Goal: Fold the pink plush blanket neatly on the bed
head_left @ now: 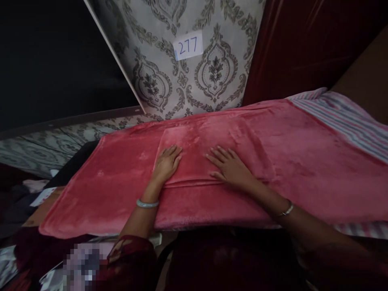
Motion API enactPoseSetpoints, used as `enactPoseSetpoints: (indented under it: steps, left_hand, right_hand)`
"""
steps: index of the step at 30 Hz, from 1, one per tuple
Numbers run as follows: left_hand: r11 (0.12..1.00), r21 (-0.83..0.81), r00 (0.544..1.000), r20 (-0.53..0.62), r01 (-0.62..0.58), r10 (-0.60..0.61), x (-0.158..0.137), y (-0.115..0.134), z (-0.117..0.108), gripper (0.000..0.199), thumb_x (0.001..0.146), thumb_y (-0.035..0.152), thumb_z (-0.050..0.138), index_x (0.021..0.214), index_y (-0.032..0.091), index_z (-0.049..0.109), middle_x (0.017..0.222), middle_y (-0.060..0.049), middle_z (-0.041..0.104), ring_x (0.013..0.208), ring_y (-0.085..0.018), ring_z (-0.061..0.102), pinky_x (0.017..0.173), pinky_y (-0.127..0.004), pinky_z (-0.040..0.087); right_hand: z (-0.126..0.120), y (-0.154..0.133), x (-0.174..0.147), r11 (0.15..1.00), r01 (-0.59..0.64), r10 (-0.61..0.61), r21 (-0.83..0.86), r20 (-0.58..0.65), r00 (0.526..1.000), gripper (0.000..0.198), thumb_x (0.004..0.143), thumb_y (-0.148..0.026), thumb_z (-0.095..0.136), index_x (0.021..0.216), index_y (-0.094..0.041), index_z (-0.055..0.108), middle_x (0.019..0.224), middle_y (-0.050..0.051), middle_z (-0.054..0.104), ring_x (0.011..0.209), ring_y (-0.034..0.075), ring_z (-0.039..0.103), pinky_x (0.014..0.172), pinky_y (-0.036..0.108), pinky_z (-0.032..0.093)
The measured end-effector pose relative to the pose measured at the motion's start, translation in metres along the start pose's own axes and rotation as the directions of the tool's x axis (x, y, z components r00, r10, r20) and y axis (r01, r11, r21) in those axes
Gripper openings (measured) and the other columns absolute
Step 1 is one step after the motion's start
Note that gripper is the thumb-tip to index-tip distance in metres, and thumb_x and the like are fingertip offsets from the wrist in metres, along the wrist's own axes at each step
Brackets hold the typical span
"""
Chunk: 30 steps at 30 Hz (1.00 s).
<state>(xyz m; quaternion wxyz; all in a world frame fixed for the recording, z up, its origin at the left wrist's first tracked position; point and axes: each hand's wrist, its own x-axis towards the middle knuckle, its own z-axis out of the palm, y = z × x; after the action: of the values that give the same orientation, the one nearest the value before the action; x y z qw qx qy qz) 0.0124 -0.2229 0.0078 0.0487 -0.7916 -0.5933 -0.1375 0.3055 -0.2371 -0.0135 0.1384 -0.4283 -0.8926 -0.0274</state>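
Both palms rest flat on a folded piece of pink plush fabric (pixel 194 161), which lies on a larger pink plush blanket (pixel 121 190). My left hand (pixel 167 161) presses near its left edge, fingers stretched forward and to the right. Towards the right half, my right hand (pixel 229 166) has its fingers spread, pointing left and away from me. Neither hand holds anything. A layered fold edge of the folded piece shows between the wrists. Two bracelets are visible, one on each wrist.
Striped cloth (pixel 348 121) lies at the blanket's right end. Behind stands a patterned wall with a paper (pixel 188 45) reading 277. A large black screen (pixel 60 56) is at the left, a dark red panel (pixel 291 44) at the right. Assorted clothing lies at lower left.
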Motion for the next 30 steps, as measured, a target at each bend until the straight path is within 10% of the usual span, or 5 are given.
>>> enactPoseSetpoints:
  steps: [10, 19, 24, 30]
  left_hand:
    - [0.989, -0.004, 0.987, 0.066, -0.148, 0.148, -0.091, -0.052, -0.005, 0.086, 0.093, 0.064, 0.052, 0.163, 0.020, 0.027, 0.170, -0.016, 0.021, 0.156, -0.035, 0.023, 0.123, -0.056, 0.028]
    - [0.989, 0.104, 0.993, -0.025, -0.110, 0.113, -0.097, -0.022, -0.014, 0.055, 0.085, 0.007, 0.044, 0.135, 0.020, 0.063, 0.136, -0.014, 0.064, 0.130, -0.031, 0.057, 0.106, -0.049, 0.050]
    - [0.989, 0.128, 0.980, -0.173, -0.079, 0.101, -0.070, -0.017, -0.058, 0.043, 0.079, 0.009, 0.050, 0.117, 0.019, 0.068, 0.113, -0.014, 0.072, 0.108, -0.031, 0.066, 0.094, -0.047, 0.053]
    - [0.995, -0.069, 0.819, -0.574, -0.077, 0.024, -0.004, -0.008, -0.176, 0.042, 0.075, 0.017, 0.052, 0.116, 0.019, 0.066, 0.106, -0.004, 0.072, 0.089, -0.018, 0.064, 0.081, -0.030, 0.051]
  right_hand:
    - [0.007, 0.088, -0.100, 0.998, -0.026, 0.014, -0.063, -0.181, 0.983, 0.074, 0.099, -0.041, 0.050, 0.165, -0.025, 0.019, 0.162, 0.014, 0.040, 0.152, 0.033, 0.032, 0.116, 0.057, 0.037]
    - [0.001, 0.088, -0.092, 0.999, -0.027, 0.021, -0.020, -0.262, 0.965, 0.064, 0.083, -0.011, 0.048, 0.147, -0.017, 0.048, 0.139, 0.016, 0.059, 0.132, 0.031, 0.054, 0.107, 0.049, 0.050]
    - [-0.056, 0.100, -0.065, 0.996, -0.029, 0.059, 0.084, -0.388, 0.920, 0.040, 0.083, -0.019, 0.049, 0.119, -0.020, 0.065, 0.114, 0.012, 0.070, 0.108, 0.029, 0.066, 0.091, 0.046, 0.056]
    - [-0.185, 0.100, -0.011, 0.958, -0.099, 0.268, 0.270, -0.709, 0.652, 0.035, 0.077, -0.025, 0.054, 0.109, -0.034, 0.064, 0.111, 0.006, 0.072, 0.101, 0.027, 0.066, 0.091, 0.044, 0.052]
